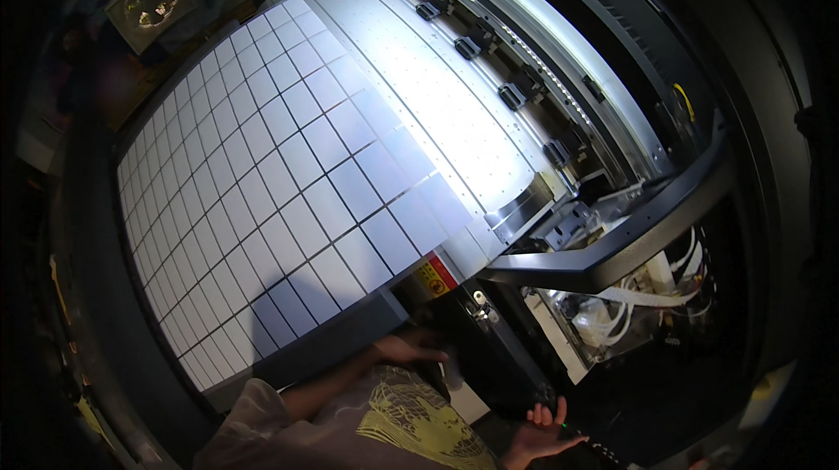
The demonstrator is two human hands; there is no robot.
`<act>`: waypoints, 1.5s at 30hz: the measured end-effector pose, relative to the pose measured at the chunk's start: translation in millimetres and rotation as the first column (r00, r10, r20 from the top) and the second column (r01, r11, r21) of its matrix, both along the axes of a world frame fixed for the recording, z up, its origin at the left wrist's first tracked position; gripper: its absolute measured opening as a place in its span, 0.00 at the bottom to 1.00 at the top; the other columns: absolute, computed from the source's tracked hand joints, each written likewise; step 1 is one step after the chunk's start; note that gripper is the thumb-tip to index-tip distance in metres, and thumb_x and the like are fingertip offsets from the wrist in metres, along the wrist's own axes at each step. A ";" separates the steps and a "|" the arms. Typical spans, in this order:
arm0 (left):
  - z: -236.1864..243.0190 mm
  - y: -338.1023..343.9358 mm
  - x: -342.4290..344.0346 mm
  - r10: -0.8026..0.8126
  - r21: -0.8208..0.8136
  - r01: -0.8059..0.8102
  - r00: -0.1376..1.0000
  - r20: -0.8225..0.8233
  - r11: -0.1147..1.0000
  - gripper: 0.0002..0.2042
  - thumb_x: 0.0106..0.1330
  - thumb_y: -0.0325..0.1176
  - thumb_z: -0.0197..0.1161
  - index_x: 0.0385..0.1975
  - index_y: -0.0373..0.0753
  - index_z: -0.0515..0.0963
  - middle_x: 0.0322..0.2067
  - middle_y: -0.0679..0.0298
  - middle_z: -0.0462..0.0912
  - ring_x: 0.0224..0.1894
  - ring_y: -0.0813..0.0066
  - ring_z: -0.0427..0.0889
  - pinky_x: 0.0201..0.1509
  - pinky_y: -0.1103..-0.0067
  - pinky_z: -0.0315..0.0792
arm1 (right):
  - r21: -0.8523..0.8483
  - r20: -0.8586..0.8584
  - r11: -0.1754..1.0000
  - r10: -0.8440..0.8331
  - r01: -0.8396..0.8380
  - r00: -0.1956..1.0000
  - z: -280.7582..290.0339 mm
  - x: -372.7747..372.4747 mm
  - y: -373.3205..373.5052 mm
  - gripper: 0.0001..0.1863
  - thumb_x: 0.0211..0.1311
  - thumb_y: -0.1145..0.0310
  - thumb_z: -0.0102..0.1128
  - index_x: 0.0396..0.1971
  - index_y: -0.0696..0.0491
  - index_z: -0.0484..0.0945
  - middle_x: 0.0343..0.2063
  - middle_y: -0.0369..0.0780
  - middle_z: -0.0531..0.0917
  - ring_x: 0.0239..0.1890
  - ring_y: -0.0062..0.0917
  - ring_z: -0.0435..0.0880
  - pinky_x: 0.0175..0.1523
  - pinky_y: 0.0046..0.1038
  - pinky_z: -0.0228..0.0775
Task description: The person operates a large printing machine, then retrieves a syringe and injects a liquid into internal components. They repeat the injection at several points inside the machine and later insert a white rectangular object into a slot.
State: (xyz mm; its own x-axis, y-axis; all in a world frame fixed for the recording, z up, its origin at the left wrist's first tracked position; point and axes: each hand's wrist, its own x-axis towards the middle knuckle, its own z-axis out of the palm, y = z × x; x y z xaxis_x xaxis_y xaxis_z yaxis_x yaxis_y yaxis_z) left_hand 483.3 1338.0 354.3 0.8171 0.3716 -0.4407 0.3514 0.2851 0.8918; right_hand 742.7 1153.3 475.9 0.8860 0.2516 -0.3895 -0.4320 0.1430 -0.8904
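Note:
My left hand is in shadow beside the dark end of a wide-format roller machine, a finger stretched to the right and nothing plainly held. Just past that finger is a dim greyish piece that I cannot make out. Lower right, my right hand has its palm turned up, thumb stretched out and fingers apart. A black-and-white patterned cord runs close to its thumb, with a tiny green light between. Across the machine lies a white sheet marked into rectangles by dark lines.
Behind the sheet is a brightly lit metal platen, with a row of black pinch rollers along it. A black frame arm juts out at right, above exposed wiring. A red-and-yellow warning label marks the machine's near corner.

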 end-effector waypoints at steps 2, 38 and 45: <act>-1.0 -0.5 0.3 0.020 -0.029 -0.020 1.000 0.006 0.999 0.34 0.68 0.60 0.60 0.65 0.39 0.71 0.62 0.50 0.75 0.65 0.56 0.73 0.69 0.67 0.66 | 0.002 -0.004 1.000 0.003 -0.003 1.000 0.7 -0.3 -0.1 0.54 0.59 0.18 0.37 0.57 0.58 0.77 0.15 0.38 0.82 0.24 0.27 0.84 0.31 0.27 0.74; -9.3 -2.2 -4.0 0.016 -0.090 -0.026 0.994 -0.109 0.996 0.36 0.66 0.58 0.65 0.66 0.38 0.69 0.64 0.53 0.73 0.67 0.59 0.71 0.71 0.68 0.64 | 0.129 -0.038 0.991 0.022 -0.017 0.999 -10.3 12.1 -9.6 0.59 0.60 0.19 0.28 0.51 0.67 0.78 0.19 0.49 0.86 0.21 0.39 0.86 0.31 0.34 0.83; -11.1 0.4 0.9 0.106 -0.229 -0.096 0.994 0.031 0.969 0.29 0.68 0.41 0.69 0.65 0.38 0.70 0.61 0.57 0.77 0.64 0.67 0.73 0.69 0.71 0.66 | 0.264 -0.052 0.958 0.133 -0.115 0.990 -11.3 15.8 -16.2 0.59 0.61 0.19 0.27 0.52 0.68 0.78 0.25 0.53 0.87 0.28 0.44 0.89 0.35 0.37 0.85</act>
